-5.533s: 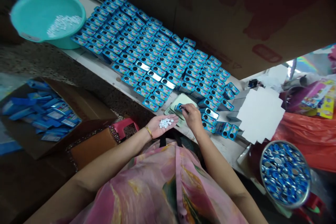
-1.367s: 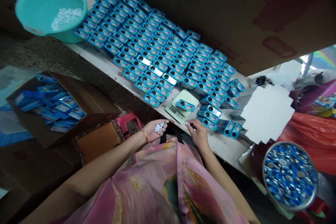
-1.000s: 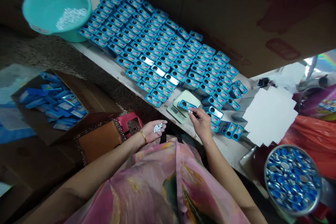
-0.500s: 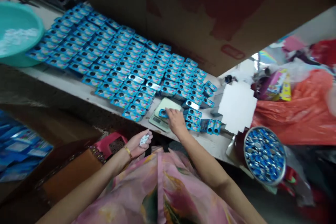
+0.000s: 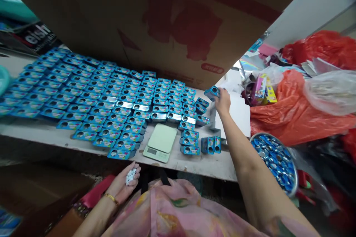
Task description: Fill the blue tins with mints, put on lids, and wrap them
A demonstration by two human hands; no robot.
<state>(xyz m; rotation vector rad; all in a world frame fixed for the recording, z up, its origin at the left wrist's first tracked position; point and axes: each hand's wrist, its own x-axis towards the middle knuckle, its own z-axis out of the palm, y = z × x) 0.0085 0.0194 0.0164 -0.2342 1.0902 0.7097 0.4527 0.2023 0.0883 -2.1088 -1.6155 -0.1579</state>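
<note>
Small white pieces (image 5: 130, 176) lie in the cupped palm of my left hand (image 5: 125, 183), below the table's front edge. At the back right, my right hand (image 5: 223, 102) grips a blue tin (image 5: 211, 92) beside the large carton and above a white cardboard sheet (image 5: 236, 114). A pale green scale (image 5: 162, 139) rests on the table with nothing on its plate. Rows of blue tins (image 5: 91, 100) spread across the table to its left and behind it. A few more tins (image 5: 189, 141) stand to its right.
A large brown carton (image 5: 178, 26) rises behind the tins. At right are a round container of blue and silver lids (image 5: 275, 163), red plastic bags (image 5: 292, 107) and packets. A turquoise basin (image 5: 3, 79) shows at the left edge. The table's front edge (image 5: 178, 172) runs before me.
My right hand has moved from the scale to the back right, with a blue tin in it. The scale's plate is now bare. The view has shifted; my left hand still cups the white pieces.
</note>
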